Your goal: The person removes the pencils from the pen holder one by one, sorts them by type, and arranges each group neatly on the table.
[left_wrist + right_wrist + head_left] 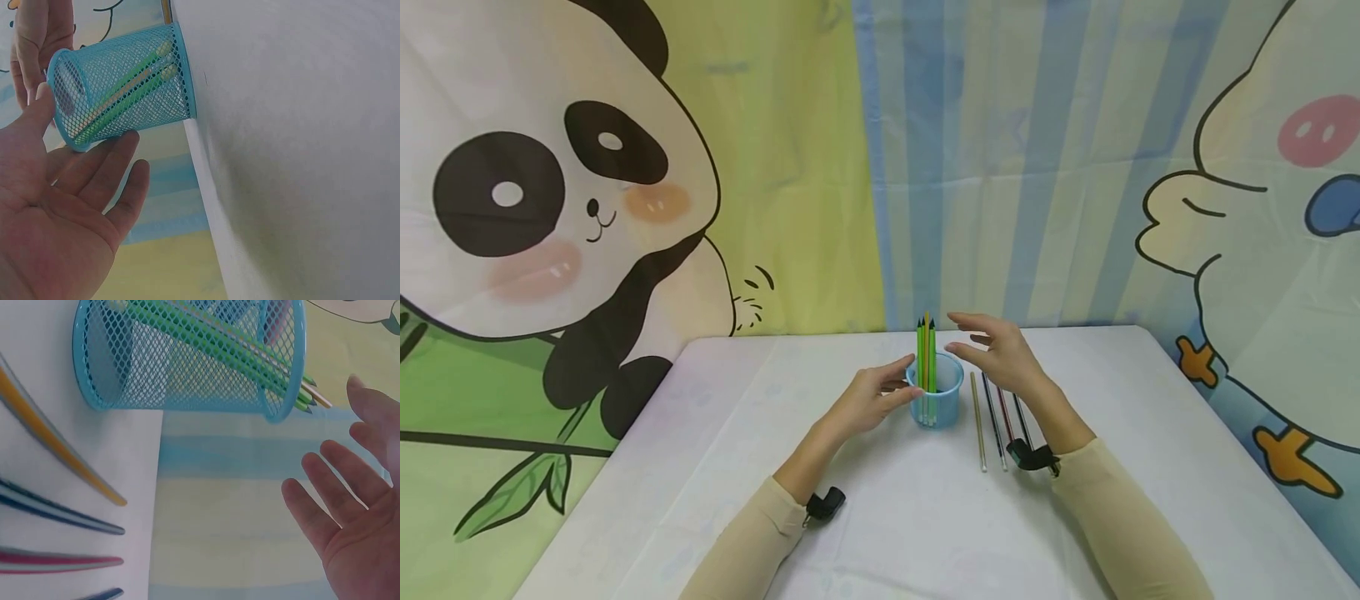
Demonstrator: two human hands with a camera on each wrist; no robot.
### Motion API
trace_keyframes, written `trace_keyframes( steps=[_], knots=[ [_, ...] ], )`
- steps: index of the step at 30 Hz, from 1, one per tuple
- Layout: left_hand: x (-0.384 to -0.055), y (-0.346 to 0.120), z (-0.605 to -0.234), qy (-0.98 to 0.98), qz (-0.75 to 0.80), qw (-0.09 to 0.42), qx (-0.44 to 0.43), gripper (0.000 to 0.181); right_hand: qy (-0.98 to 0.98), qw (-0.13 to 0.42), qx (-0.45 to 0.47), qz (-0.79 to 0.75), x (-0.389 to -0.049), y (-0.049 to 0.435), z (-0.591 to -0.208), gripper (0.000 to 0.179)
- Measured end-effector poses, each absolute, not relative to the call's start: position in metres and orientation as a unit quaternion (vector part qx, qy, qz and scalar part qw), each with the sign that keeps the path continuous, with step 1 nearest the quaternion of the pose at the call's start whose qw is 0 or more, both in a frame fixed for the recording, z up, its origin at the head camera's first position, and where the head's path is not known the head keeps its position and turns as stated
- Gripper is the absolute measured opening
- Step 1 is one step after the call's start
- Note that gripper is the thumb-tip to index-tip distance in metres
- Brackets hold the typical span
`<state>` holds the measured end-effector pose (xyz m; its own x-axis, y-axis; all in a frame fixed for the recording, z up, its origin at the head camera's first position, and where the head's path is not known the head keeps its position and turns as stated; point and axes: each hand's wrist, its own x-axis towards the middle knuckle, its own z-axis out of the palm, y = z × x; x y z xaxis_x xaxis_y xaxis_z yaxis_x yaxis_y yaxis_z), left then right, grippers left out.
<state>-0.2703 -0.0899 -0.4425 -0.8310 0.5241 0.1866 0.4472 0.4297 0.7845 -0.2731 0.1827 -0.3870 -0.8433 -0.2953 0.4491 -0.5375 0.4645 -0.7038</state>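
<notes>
your left hand (871, 398) holds the blue mesh pencil cup (947, 408) between thumb and fingers; your right hand (1000, 354) is spread, holding nothing, just right of the green pencils (932, 358) inside. the cup stands upright, left of four loose pencils (993, 417). a low right sleeve (1127, 517) could roll those; bumping the tips might topple the cup. the table's (685, 467) far edge lies behind; there's more room leftward and towards you.

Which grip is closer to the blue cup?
Left: the left grip holds the blue cup at its left side; the right grip is apart, above and to its right.
</notes>
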Motion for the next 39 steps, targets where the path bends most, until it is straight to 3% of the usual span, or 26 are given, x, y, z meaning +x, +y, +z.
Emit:
trace_keyframes(
  steps=[10,21,39],
  knots=[
    [-0.271,-0.090,-0.443,0.844,0.449,0.040,0.291,0.076,-0.846,0.124,0.260,0.450,-0.278,0.166,-0.388,0.052],
    [-0.271,-0.090,-0.442,0.836,0.455,0.037,0.303,0.075,-0.830,0.180,0.274,0.451,-0.284,0.156,-0.384,0.044],
    [-0.272,-0.090,-0.443,0.837,0.453,0.035,0.305,0.072,-0.851,0.137,0.257,0.437,-0.291,0.144,-0.388,0.040]
  ],
)
